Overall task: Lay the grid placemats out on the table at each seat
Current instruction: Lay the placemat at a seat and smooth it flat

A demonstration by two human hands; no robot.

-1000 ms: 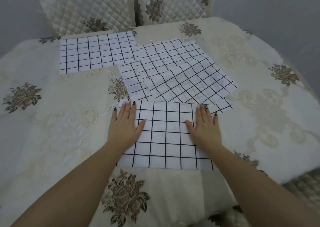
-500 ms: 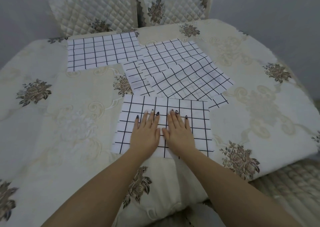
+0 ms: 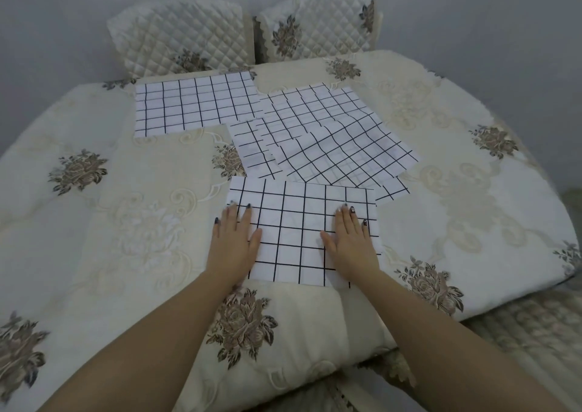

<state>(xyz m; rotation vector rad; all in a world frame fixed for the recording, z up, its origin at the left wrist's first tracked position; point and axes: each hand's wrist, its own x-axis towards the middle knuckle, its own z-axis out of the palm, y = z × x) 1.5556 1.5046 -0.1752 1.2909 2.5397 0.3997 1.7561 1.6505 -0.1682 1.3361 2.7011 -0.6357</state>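
We have both palms flat on the near placemat (image 3: 299, 222), our left hand (image 3: 234, 241) at its left edge and our right hand (image 3: 351, 241) near its right, fingers straight, gripping nothing. Its far edge overlaps a loose pile of placemats (image 3: 330, 141). Beyond and left, another placemat (image 3: 195, 106) lies before two quilted chair backs (image 3: 179, 37). The mats are thin white black-gridded rectangles on a cream, flower-embroidered tablecloth (image 3: 141, 222).

1. This looks like a home dining room.
2. A cream cloth (image 3: 132, 191) embroidered with flowers drapes the rounded tabletop (image 3: 535, 210).
3. Two chairs (image 3: 179, 37) with matching quilted covers stand against a plain wall (image 3: 472, 8).
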